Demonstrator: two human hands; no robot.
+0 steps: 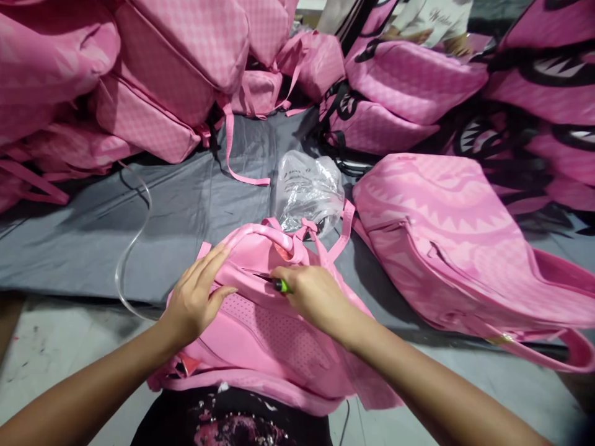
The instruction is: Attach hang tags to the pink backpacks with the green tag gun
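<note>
What matters most to me here is the dark slit [259,275] in the pink backpack [264,316]: it lies at 10 o'clock from my right grip [316,297], just beside the fingertips, and at 2 o'clock from my left grip [193,303]. The right is clearly nearer. The slit's long axis runs roughly from 9 to 3 o'clock, dipping a little towards 4. My right grip is closed around a green-and-black tool [282,285]; I can't make out its working end. My left grip is unclenched, fingers laid along the backpack's upper edge with the thumb apart. The backpack sits directly ahead of the wearer at the near edge of the grey worktop [186,210], its perforated panel facing up.

As for containers, I can't see what the backpack holds through that slit. Touching it at 12 to 1 o'clock is a clear plastic bag [307,192], crumpled; something dark shows at its lower edge, but I can't tell whether inside or behind. At 2 o'clock lies a larger-looking backpack [446,235], contents hidden. Piled backpacks [176,56] stand at 11 o'clock, more pink-and-black backpacks [413,87] at 1.
</note>
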